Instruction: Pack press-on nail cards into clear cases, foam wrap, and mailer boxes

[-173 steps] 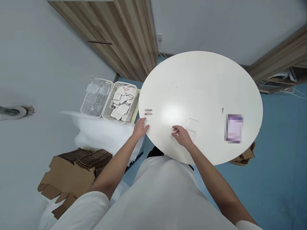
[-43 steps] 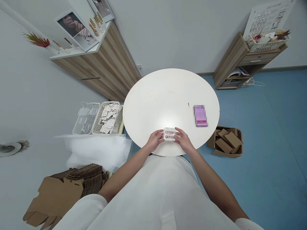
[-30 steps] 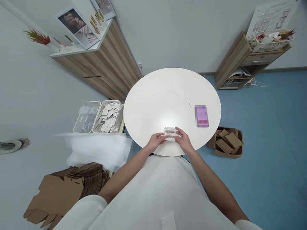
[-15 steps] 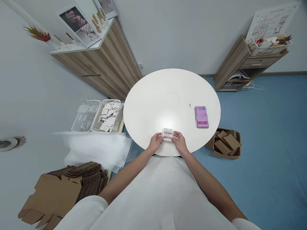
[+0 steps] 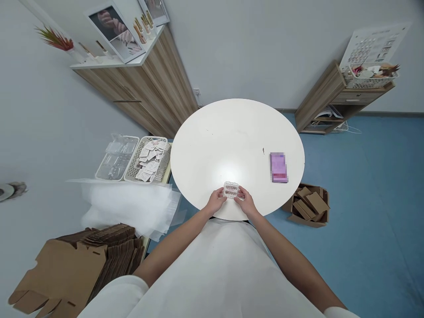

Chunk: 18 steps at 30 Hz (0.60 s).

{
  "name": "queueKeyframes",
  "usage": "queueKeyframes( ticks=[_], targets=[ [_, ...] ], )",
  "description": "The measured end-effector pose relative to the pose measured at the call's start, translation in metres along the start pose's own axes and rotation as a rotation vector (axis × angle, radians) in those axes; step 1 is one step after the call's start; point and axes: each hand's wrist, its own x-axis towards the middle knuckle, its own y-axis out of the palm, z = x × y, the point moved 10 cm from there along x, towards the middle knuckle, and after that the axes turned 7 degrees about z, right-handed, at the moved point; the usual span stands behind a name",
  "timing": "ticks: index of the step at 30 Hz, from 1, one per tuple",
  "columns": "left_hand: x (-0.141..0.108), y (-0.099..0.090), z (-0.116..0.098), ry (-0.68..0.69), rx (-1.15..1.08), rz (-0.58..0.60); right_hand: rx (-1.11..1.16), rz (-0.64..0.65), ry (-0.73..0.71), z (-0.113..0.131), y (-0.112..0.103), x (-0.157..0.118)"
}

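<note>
A small clear case (image 5: 231, 189) with two rows of small pinkish pieces inside is held near the front edge of the round white table (image 5: 215, 132). My left hand (image 5: 216, 199) grips its left side, fingers at the edge and thumb at the lower corner. On the right side, my right hand (image 5: 245, 200) holds it the same way. The case's lid looks closed. Farther right on the table lies a purple, blurred rectangular item (image 5: 278, 168), touched by neither hand.
Left of the table stand a basket of white cards (image 5: 149, 159), a tray of clear plastic cases (image 5: 117, 158), white translucent sheets (image 5: 129, 205) and stacked flat cardboard (image 5: 66, 269). A carton of small brown boxes (image 5: 309, 205) sits on the floor at right.
The view has shifted slightly. Both hands still hold the clear case, which now appears tilted a little differently, with my fingers slightly shifted along its sides.
</note>
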Motion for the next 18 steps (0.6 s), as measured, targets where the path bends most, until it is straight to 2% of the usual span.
queueKeyframes(
  ticks=[8,13,18],
  targets=[
    [0.015,0.006,-0.009,0.048,0.016,0.080,-0.002,0.021,0.025,0.004,0.001,0.012],
    [0.019,-0.003,-0.002,0.002,-0.009,0.001,0.020,0.021,0.016,0.006,0.002,0.016],
    [0.023,-0.004,0.006,-0.008,-0.028,-0.001,0.016,0.021,0.026,0.008,0.003,0.016]
  ],
)
